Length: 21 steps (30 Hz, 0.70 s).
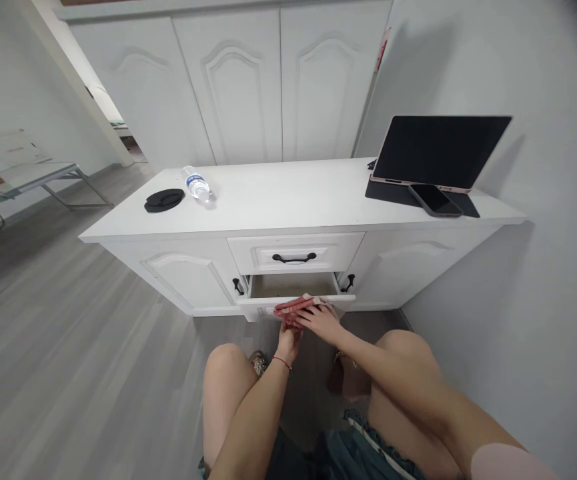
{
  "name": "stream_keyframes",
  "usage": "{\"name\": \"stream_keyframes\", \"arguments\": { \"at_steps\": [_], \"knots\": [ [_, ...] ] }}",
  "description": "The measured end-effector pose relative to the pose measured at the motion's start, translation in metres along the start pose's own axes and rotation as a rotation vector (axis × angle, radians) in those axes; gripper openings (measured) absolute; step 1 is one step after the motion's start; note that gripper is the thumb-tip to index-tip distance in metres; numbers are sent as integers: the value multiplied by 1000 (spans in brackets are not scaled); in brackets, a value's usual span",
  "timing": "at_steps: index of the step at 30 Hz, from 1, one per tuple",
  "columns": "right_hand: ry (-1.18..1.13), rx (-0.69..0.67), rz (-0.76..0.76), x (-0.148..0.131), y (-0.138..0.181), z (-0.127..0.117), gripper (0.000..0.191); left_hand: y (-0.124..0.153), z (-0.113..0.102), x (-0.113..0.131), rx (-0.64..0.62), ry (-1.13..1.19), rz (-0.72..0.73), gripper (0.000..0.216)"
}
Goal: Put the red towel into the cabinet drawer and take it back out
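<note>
A folded red and whitish cloth (293, 307) lies over the front edge of the pulled-out lower drawer (288, 287). My left hand (289, 340), with a thin red string at the wrist, grips the cloth from below, its fingers partly hidden. On the cloth's right side, my right hand (322, 323) presses its fingers over the fabric. The cloth hides much of the drawer's front panel and its handle. Inside the drawer the visible bottom is bare. Above it is a closed drawer (253, 257) with a black handle (294, 258).
The white cabinet top (288, 200) carries a water bottle (198, 185), a black flat object (165, 200), a dark-screened tablet (438, 152) and a phone (435, 200). Cabinet doors flank the drawers. My knees are close on both sides; a wall stands at right.
</note>
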State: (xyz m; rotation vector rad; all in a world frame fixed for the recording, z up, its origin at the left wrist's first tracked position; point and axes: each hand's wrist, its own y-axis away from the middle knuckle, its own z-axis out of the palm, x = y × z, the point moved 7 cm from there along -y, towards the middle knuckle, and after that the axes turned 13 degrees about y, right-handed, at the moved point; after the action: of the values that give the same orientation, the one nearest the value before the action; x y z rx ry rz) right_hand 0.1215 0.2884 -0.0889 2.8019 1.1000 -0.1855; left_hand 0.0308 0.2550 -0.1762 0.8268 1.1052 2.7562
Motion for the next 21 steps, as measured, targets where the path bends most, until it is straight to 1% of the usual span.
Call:
{"name": "stream_keyframes", "arguments": {
  "at_steps": [1, 3, 5, 7, 9, 11, 12, 14, 16, 18, 20, 21],
  "knots": [
    [44, 5, 10, 8, 7, 2, 44, -2, -1, 0, 2, 9, -3, 36],
    [114, 16, 77, 26, 22, 9, 45, -5, -2, 1, 9, 15, -12, 27],
    [158, 35, 179, 43, 37, 18, 46, -5, -1, 2, 17, 13, -22, 20],
    [172, 74, 316, 57, 50, 29, 48, -5, -1, 3, 35, 16, -33, 19],
    [107, 125, 523, 68, 60, 41, 51, -4, -1, 3, 63, 19, -49, 20],
    [-44, 175, 771, 74, 68, 54, 52, -3, -2, 2, 88, 20, -63, 21],
    [-120, 191, 870, 74, 70, 61, 52, -3, -2, 2, 93, 20, -67, 21],
    [-228, 201, 991, 69, 65, 73, 53, -3, -2, 1, 92, 18, -69, 21],
    [-284, 186, 1036, 62, 54, 80, 56, -2, -2, 0, 87, 17, -70, 21],
    [-370, 143, 1059, 55, 40, 88, 56, -1, -2, 0, 88, 16, -70, 20],
    [-475, 78, 1022, 46, 22, 95, 55, 1, -2, -1, 95, 15, -74, 19],
    [-526, 47, 967, 40, 11, 96, 53, 1, -1, -1, 96, 16, -78, 19]
  ]
}}
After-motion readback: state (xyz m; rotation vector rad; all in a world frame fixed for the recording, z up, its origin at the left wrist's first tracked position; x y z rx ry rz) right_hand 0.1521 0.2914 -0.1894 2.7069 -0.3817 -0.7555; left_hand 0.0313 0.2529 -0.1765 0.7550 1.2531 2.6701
